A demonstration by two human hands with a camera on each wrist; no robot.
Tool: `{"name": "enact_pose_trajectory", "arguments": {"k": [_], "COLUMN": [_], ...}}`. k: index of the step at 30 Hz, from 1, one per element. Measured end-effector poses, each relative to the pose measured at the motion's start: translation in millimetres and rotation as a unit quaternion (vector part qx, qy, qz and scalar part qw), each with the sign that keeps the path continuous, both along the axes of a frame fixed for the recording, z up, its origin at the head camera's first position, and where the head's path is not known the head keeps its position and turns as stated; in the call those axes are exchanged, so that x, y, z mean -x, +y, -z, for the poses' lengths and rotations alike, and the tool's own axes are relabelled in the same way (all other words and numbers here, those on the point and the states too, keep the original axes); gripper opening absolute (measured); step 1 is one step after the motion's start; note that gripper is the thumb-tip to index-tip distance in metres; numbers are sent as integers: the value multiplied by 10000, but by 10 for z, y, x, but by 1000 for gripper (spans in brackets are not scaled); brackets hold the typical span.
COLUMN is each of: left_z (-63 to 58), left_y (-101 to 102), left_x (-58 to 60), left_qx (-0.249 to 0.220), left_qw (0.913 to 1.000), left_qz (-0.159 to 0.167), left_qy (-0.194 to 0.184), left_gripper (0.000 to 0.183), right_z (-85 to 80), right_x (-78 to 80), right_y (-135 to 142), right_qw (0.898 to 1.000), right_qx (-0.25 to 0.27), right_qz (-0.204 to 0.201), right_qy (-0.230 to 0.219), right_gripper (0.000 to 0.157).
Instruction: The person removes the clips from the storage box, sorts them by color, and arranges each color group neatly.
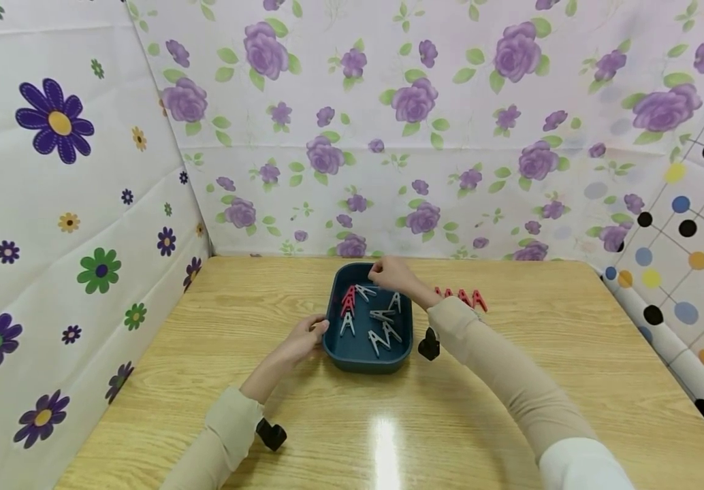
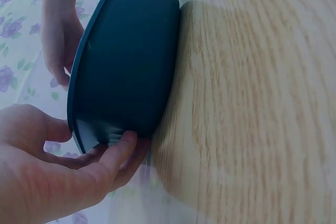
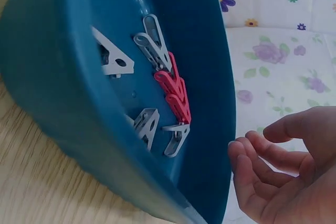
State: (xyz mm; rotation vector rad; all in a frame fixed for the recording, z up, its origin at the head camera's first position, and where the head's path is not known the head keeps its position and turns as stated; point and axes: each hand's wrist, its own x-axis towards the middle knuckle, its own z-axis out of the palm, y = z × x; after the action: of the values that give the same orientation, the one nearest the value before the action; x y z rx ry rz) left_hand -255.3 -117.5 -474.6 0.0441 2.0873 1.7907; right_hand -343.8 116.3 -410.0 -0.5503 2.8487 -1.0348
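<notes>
A dark blue-green plastic bin [image 1: 367, 367] stands on the table. Inside it lie several grey clothespins [image 1: 378, 342] and a pair of red clothespins [image 3: 176, 93] near its left wall. With the thumb at the rim and the fingers against the outer wall, my left hand [image 2: 68, 174] holds the bin's left side. My right hand [image 1: 397, 275] hovers over the bin's far right part. Its fingers are loosely bent and nothing shows between them in the right wrist view, where the hand [image 3: 289, 166] appears beside the rim.
To the right of the bin, several red clothespins [image 1: 464, 297] lie in a row on the wooden table [image 1: 542, 354], partly behind the right forearm. A floral cloth [image 1: 376, 184] hangs along the table's back edge. Patterned cloths hang at both sides.
</notes>
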Motion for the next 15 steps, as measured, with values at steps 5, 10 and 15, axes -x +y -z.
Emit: {"name": "enact_pose_trajectory", "arguments": {"k": [5, 10, 15], "left_z": [7, -5, -8], "left_y": [-8, -13, -2], "left_x": [1, -4, -8], "left_qx": [10, 15, -28], "left_qw": [10000, 10000, 9999], "left_qz": [32, 2, -77], "left_qy": [-10, -7, -95], "left_gripper": [48, 48, 48], "right_z": [16, 2, 23], "right_x": [18, 20, 49], "right_y": [-59, -127, -166], "right_qw": [9999, 9993, 9980], "right_qx": [-36, 113, 36], "right_qz": [109, 154, 22], "right_qy": [-127, -306, -633], "right_gripper": [33, 38, 35]}}
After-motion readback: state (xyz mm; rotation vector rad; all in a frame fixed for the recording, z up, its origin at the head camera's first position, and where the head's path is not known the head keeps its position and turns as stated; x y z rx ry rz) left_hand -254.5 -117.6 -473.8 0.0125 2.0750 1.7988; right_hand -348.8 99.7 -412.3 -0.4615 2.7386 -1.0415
